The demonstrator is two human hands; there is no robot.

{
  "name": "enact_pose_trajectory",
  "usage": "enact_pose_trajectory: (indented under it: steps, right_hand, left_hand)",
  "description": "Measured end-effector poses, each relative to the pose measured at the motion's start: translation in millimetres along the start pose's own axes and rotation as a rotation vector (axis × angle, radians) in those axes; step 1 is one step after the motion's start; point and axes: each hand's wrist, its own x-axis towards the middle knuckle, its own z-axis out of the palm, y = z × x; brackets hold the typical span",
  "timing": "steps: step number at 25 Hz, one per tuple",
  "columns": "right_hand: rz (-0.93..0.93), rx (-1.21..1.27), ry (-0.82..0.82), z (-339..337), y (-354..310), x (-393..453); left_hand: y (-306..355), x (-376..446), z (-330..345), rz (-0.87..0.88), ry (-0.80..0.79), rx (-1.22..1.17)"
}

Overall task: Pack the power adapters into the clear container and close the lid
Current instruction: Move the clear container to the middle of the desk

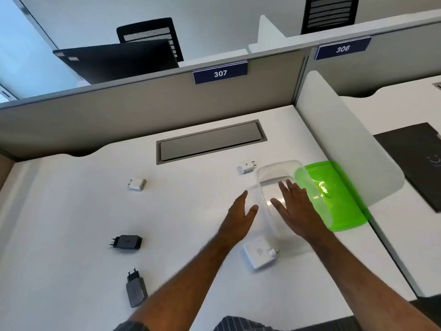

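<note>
A clear container [274,174] lies on the white desk at the right, with its green lid [338,206] hanging open on the far side. My right hand [292,206] hovers over the container, fingers spread, holding nothing. Just left of the container my left hand [239,215] is open too. Several power adapters lie loose on the desk: a small white one [136,184] at the left, a white one [247,166] behind the container, a large white square one [260,255] near my right forearm, and two black ones [127,242] [134,289] at the front left.
A grey cable flap [210,142] is set into the desk at the back. A grey partition [143,111] labelled 307 stands behind it. A white translucent divider [346,144] rises right of the lid, with a dark mat [417,158] on the neighbouring desk.
</note>
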Motion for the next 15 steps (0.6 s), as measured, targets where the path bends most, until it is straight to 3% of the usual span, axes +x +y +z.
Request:
enact_pose_trajectory:
  steps: [6,15]
  right_hand:
    - [0.057,0.016,-0.007,-10,36,-11]
    - [-0.085,-0.04,0.134,-17,51,-15]
  left_hand:
    - [29,7,32,-0.047,-0.054,-0.106]
    - [46,18,43,-0.116,0.094,-0.229]
